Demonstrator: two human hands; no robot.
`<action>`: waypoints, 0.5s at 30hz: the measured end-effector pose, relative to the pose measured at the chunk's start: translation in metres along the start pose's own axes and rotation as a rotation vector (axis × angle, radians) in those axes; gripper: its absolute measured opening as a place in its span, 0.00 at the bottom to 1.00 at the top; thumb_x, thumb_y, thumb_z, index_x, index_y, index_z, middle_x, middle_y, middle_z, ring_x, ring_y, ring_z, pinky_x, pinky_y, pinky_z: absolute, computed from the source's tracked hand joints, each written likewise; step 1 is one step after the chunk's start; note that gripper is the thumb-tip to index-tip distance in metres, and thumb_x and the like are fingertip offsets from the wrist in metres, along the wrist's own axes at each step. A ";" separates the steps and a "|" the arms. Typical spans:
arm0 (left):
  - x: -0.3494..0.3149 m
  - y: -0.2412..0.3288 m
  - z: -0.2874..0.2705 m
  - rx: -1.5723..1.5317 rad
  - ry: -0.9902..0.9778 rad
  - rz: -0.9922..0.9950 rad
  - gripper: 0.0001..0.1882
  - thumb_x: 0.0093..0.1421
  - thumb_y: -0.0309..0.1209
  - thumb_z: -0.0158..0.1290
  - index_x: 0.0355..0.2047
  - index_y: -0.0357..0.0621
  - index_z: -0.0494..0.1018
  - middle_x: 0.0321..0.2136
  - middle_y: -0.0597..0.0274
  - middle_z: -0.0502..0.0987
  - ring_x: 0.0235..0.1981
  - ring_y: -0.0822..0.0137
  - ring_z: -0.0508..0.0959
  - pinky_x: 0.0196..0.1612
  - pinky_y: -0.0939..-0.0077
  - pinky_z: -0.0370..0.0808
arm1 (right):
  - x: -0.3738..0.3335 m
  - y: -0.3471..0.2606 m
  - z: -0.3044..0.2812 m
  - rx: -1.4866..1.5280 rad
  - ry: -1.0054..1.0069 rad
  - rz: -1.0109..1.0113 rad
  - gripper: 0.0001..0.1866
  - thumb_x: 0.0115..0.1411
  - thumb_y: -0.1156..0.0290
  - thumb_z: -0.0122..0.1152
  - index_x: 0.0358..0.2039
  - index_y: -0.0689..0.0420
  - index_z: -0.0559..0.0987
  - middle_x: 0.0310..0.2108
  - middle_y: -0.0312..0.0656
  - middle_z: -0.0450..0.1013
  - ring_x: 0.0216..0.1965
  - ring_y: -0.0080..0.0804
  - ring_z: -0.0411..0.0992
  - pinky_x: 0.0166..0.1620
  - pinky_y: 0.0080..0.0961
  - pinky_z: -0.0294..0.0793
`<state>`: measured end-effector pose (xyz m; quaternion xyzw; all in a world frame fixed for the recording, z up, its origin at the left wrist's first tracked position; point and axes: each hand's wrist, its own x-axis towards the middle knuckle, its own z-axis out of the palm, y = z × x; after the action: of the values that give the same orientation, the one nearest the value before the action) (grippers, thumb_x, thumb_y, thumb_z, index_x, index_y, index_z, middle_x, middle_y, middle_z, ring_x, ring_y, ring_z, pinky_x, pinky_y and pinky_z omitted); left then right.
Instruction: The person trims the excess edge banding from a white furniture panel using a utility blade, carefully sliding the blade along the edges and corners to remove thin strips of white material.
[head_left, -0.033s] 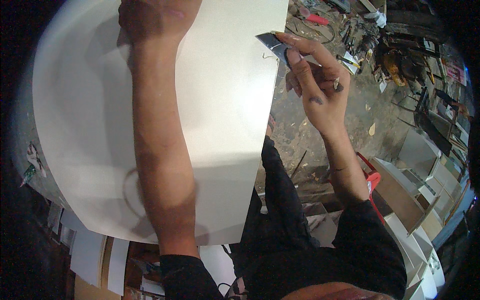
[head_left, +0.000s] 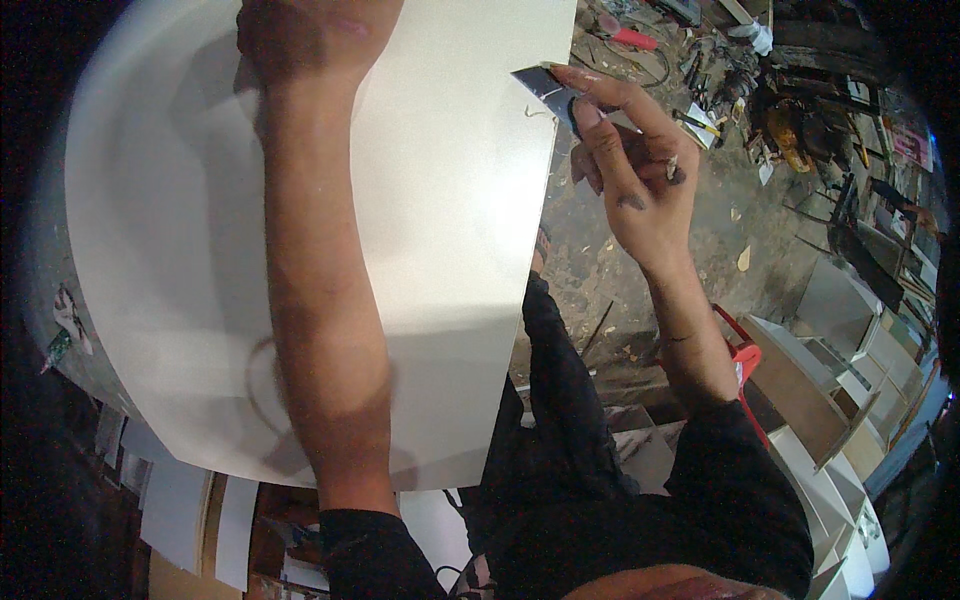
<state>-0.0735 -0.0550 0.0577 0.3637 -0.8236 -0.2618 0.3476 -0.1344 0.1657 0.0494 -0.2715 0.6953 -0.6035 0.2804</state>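
A large white panel [head_left: 440, 230] spreads out in front of me, its right edge running up past my right hand. My left hand [head_left: 318, 38] is over the panel's far part at the top of the view. Its fingers are hidden or cut off, so I cannot tell whether they are open or closed. Beyond the panel's right edge, my right hand [head_left: 640, 150] pinches a flat dark metal blade [head_left: 548, 90] between thumb and fingers. The blade's pointed corner reaches over the panel's edge, and a thin pale shaving clings to it. Dark smudges mark this hand.
On the dirty floor [head_left: 700, 265] lie scraps, and farther off a red-handled tool [head_left: 632, 38] among cluttered tools. White box-like cabinet parts [head_left: 800, 385] stand at the lower right, beside a red frame [head_left: 745, 352]. More boards [head_left: 180, 510] stand at the lower left.
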 end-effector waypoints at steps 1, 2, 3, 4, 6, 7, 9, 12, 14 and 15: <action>-0.001 0.004 -0.001 -0.001 0.002 -0.009 0.12 0.55 0.35 0.57 0.37 0.41 0.78 0.31 0.57 0.80 0.33 0.64 0.78 0.40 0.71 0.74 | -0.001 0.001 0.000 0.001 0.000 -0.002 0.11 0.66 0.78 0.52 0.46 0.59 0.80 0.32 0.32 0.75 0.21 0.11 0.64 0.23 0.12 0.61; -0.003 0.007 -0.003 -0.006 -0.010 -0.007 0.12 0.55 0.35 0.57 0.37 0.41 0.78 0.31 0.57 0.80 0.33 0.64 0.78 0.40 0.71 0.74 | -0.001 0.002 -0.001 0.002 -0.001 -0.003 0.11 0.66 0.78 0.52 0.46 0.59 0.80 0.31 0.32 0.74 0.21 0.11 0.64 0.23 0.12 0.61; -0.004 0.011 -0.007 -0.011 -0.020 -0.004 0.12 0.55 0.35 0.57 0.37 0.41 0.78 0.31 0.58 0.80 0.33 0.64 0.78 0.40 0.71 0.74 | -0.002 0.003 -0.001 0.003 -0.001 -0.006 0.12 0.66 0.78 0.52 0.47 0.59 0.79 0.31 0.31 0.74 0.21 0.11 0.64 0.23 0.12 0.61; -0.004 0.013 -0.008 -0.017 -0.030 0.000 0.12 0.55 0.35 0.57 0.37 0.41 0.78 0.31 0.58 0.80 0.33 0.65 0.78 0.40 0.71 0.74 | -0.003 0.002 -0.001 -0.009 -0.012 0.010 0.12 0.66 0.79 0.52 0.47 0.59 0.79 0.31 0.32 0.74 0.22 0.11 0.64 0.23 0.12 0.61; -0.002 0.009 -0.004 -0.005 -0.012 -0.007 0.12 0.55 0.35 0.57 0.37 0.41 0.78 0.32 0.58 0.80 0.33 0.65 0.78 0.40 0.71 0.74 | -0.004 -0.001 -0.001 -0.031 -0.035 0.042 0.13 0.66 0.80 0.51 0.48 0.59 0.79 0.33 0.32 0.75 0.22 0.11 0.64 0.23 0.11 0.61; 0.000 0.007 -0.003 0.003 -0.003 -0.010 0.12 0.55 0.35 0.57 0.37 0.41 0.78 0.32 0.58 0.80 0.33 0.65 0.78 0.40 0.71 0.74 | -0.004 -0.002 -0.001 -0.064 -0.047 0.021 0.11 0.66 0.78 0.51 0.47 0.60 0.78 0.37 0.36 0.76 0.21 0.11 0.65 0.23 0.12 0.63; -0.002 0.008 -0.007 -0.006 -0.030 -0.002 0.13 0.56 0.35 0.57 0.37 0.41 0.78 0.32 0.58 0.80 0.33 0.65 0.78 0.40 0.71 0.74 | -0.005 -0.003 -0.001 -0.135 -0.068 -0.022 0.10 0.67 0.74 0.52 0.46 0.63 0.75 0.46 0.43 0.78 0.19 0.12 0.66 0.22 0.14 0.67; 0.001 0.006 -0.004 -0.011 -0.031 -0.017 0.13 0.56 0.35 0.56 0.38 0.41 0.78 0.32 0.58 0.80 0.34 0.65 0.78 0.41 0.71 0.74 | -0.006 0.001 -0.002 -0.155 -0.060 -0.066 0.10 0.67 0.75 0.52 0.46 0.64 0.76 0.46 0.43 0.78 0.19 0.12 0.67 0.21 0.14 0.66; 0.000 0.002 -0.004 -0.008 -0.034 -0.029 0.13 0.56 0.35 0.56 0.38 0.41 0.78 0.33 0.58 0.80 0.35 0.64 0.78 0.41 0.70 0.74 | -0.007 0.001 -0.001 -0.155 -0.057 -0.060 0.10 0.67 0.76 0.52 0.46 0.64 0.76 0.46 0.43 0.78 0.19 0.12 0.67 0.20 0.14 0.66; -0.003 0.011 -0.008 -0.010 -0.045 -0.033 0.13 0.56 0.35 0.56 0.38 0.41 0.78 0.33 0.58 0.80 0.35 0.64 0.78 0.41 0.70 0.74 | -0.007 0.001 -0.001 -0.156 -0.055 -0.056 0.10 0.67 0.76 0.52 0.46 0.64 0.77 0.46 0.43 0.78 0.19 0.12 0.68 0.20 0.13 0.65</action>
<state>-0.0701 -0.0473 0.0694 0.3696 -0.8239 -0.2798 0.3262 -0.1307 0.1713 0.0492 -0.3284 0.7244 -0.5475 0.2601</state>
